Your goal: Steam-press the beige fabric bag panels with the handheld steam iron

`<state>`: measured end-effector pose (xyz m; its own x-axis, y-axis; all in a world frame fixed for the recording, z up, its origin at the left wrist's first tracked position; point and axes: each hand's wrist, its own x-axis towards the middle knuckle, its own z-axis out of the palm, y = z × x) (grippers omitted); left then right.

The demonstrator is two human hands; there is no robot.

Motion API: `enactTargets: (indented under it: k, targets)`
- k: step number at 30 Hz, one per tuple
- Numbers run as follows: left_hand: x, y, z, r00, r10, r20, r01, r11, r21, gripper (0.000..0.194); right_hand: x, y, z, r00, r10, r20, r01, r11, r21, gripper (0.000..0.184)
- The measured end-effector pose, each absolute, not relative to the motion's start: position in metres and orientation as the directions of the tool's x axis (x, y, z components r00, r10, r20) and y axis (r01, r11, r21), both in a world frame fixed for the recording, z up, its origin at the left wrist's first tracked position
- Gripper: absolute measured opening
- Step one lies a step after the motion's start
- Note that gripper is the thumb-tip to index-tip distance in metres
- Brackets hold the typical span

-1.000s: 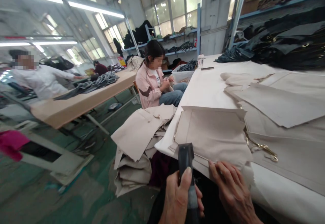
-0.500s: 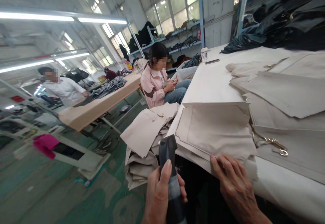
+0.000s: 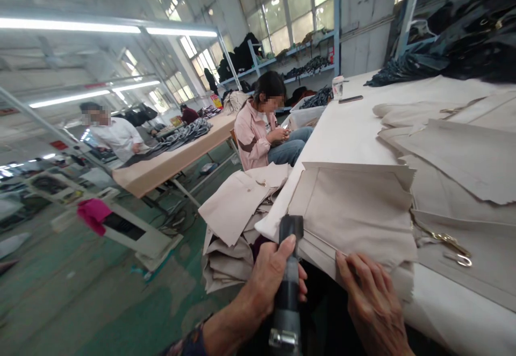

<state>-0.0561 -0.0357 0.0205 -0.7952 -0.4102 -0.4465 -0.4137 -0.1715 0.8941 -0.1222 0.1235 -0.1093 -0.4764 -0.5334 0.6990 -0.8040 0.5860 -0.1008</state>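
My left hand (image 3: pixel 269 270) is wrapped round a black handheld tool (image 3: pixel 288 280), a tube with a blunt angled head, a grey band and a metal clamp low down. Its head is close to the front edge of a beige fabric piece (image 3: pixel 355 194) with seams and a raised flap, lying at the table's corner. My right hand (image 3: pixel 373 291) has its bent fingers on the same front edge, pinching the layered cloth. Right of this piece, a gold clasp (image 3: pixel 451 240) rests on more beige fabric (image 3: pixel 479 157).
Stacked beige pieces (image 3: pixel 242 200) hang beside the white table (image 3: pixel 342 130). A person in a pink jacket (image 3: pixel 252 135) sits beyond them. A phone (image 3: pixel 350 99), a cup (image 3: pixel 337 87) and dark goods (image 3: pixel 427 60) lie farther back. Another person (image 3: pixel 116 135) stands at the brown table (image 3: pixel 161 162).
The view has swung left. The tool went away from the fabric edge to the left, then came back close to it. My right hand keeps its hold on the edge.
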Motion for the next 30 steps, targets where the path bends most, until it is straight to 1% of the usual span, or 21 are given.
enactTargets:
  k: [4, 7, 10, 12, 14, 16, 20, 22, 25, 27, 30]
  targets:
    - [-0.079, -0.041, 0.018, -0.793, -0.471, -0.385, -0.362, -0.144, 0.921, 0.062, -0.122, 0.121, -0.106, -0.499, -0.509, 0.701, -0.788, 0.603, -0.124, 0.041]
    - [-0.086, -0.048, 0.018, -0.753, -0.556, -0.353, -0.331, -0.144, 0.933, 0.058, -0.121, 0.121, -0.103, -0.526, -0.486, 0.698, -0.772, 0.616, -0.153, 0.039]
    - [-0.078, -0.059, 0.022, -0.737, -0.614, -0.283, -0.259, -0.129, 0.957, 0.053, -0.121, 0.122, -0.104, -0.515, -0.504, 0.694, -0.780, 0.611, -0.135, 0.042]
    - [-0.068, -0.063, 0.026, -0.745, -0.611, -0.269, -0.232, -0.141, 0.963, 0.054, -0.121, 0.123, -0.105, -0.512, -0.505, 0.695, -0.780, 0.612, -0.129, 0.043]
    - [-0.057, -0.063, 0.028, -0.746, -0.597, -0.295, -0.237, -0.175, 0.955, 0.054, -0.121, 0.123, -0.105, -0.510, -0.502, 0.698, -0.775, 0.620, -0.121, 0.041]
    - [-0.047, -0.059, 0.028, -0.749, -0.577, -0.326, -0.248, -0.211, 0.945, 0.053, -0.121, 0.123, -0.105, -0.504, -0.509, 0.698, -0.770, 0.631, -0.096, 0.040]
    - [-0.031, -0.051, 0.029, -0.787, -0.523, -0.327, -0.239, -0.230, 0.943, 0.049, -0.120, 0.122, -0.104, -0.501, -0.553, 0.665, -0.761, 0.648, -0.034, 0.040]
    - [-0.025, -0.050, 0.030, -0.801, -0.501, -0.330, -0.247, -0.225, 0.942, 0.049, -0.123, 0.121, -0.099, -0.521, -0.568, 0.637, -0.752, 0.658, -0.028, 0.037]
    - [-0.016, -0.057, 0.027, -0.801, -0.498, -0.332, -0.230, -0.256, 0.939, 0.048, -0.139, 0.114, -0.084, -0.609, -0.539, 0.582, -0.678, 0.734, -0.031, 0.030]
    - [-0.010, -0.066, 0.023, -0.796, -0.504, -0.335, -0.211, -0.288, 0.934, 0.047, -0.156, 0.108, -0.067, -0.685, -0.536, 0.494, -0.624, 0.781, -0.017, 0.025]
    - [-0.001, -0.080, 0.014, -0.785, -0.507, -0.356, -0.212, -0.319, 0.924, 0.049, -0.176, 0.095, -0.039, -0.755, -0.567, 0.328, -0.593, 0.805, 0.025, 0.016]
